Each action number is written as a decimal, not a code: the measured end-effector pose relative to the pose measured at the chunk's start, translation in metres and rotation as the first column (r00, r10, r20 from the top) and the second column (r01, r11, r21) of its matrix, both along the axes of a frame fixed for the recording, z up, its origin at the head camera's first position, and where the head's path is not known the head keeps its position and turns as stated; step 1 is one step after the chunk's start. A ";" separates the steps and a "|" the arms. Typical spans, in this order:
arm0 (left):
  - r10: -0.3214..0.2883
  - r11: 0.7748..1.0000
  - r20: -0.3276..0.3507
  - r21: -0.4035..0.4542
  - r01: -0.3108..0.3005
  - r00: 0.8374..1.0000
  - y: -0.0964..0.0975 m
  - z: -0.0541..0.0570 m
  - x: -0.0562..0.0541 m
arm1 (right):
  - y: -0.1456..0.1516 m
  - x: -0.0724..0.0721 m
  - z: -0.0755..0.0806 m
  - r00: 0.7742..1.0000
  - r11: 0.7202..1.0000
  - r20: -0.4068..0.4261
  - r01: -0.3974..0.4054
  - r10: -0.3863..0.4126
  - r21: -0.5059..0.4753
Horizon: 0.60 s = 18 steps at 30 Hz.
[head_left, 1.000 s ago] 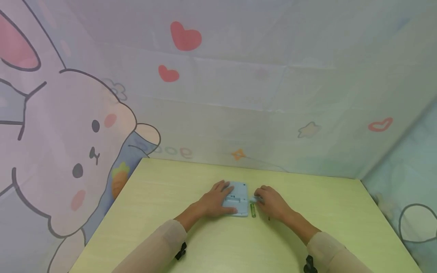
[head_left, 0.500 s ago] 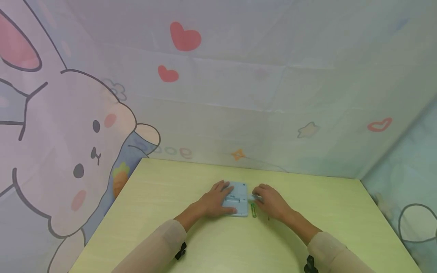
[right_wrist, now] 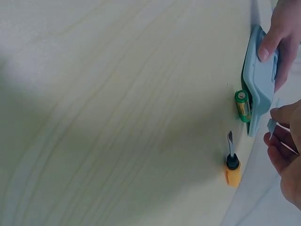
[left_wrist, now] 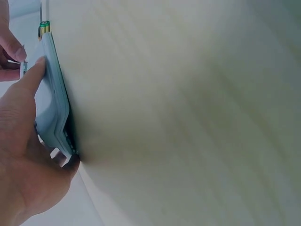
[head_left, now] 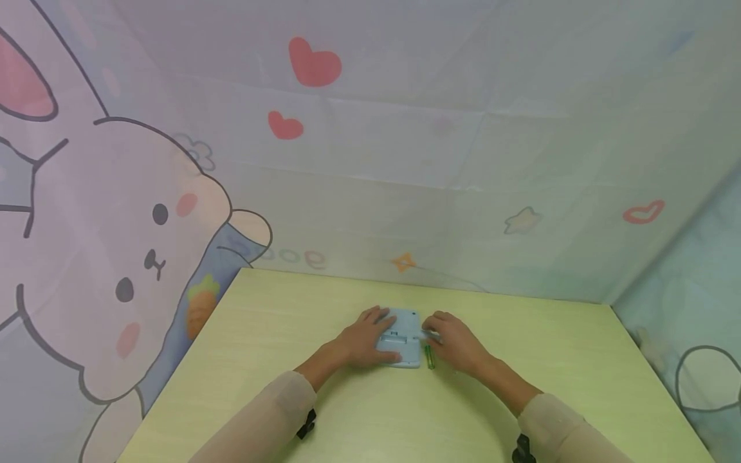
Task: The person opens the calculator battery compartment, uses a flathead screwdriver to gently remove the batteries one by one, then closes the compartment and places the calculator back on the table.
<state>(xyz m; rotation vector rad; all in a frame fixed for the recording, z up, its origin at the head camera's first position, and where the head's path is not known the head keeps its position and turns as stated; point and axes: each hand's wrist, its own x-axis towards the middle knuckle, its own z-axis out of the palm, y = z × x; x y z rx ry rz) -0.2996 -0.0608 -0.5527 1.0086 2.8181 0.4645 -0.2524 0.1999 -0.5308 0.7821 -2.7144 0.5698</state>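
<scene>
A light-blue calculator [head_left: 408, 325] lies back side up on the table, with a battery recess showing in its middle. My left hand [head_left: 361, 341] grips its left part, thumb on the near side and fingers toward the far edge. In the left wrist view, the left thumb [left_wrist: 35, 75] presses along its body. My right hand [head_left: 458, 342] pinches a small light-blue battery cover [right_wrist: 272, 125] between thumb and fingers, close to the calculator's right edge. A green battery [right_wrist: 242, 106] lies on the table beside the calculator, below the right fingertips in the head view.
A small screwdriver [right_wrist: 232, 169] with a yellow handle lies on the table near the battery; the right hand and arm hide it in the head view. The pale yellow table [head_left: 289, 296] meets a printed cloth backdrop [head_left: 376, 193] along its far edge.
My right hand has moved slightly left with the battery cover, closer to the calculator's right edge. The left hand, calculator and battery stay about where they were.
</scene>
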 end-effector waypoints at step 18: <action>-0.062 0.996 0.030 -0.059 0.064 0.998 -0.005 0.008 -0.011 | -0.011 -0.002 0.008 0.999 0.999 -0.010 -0.039 0.039 -0.008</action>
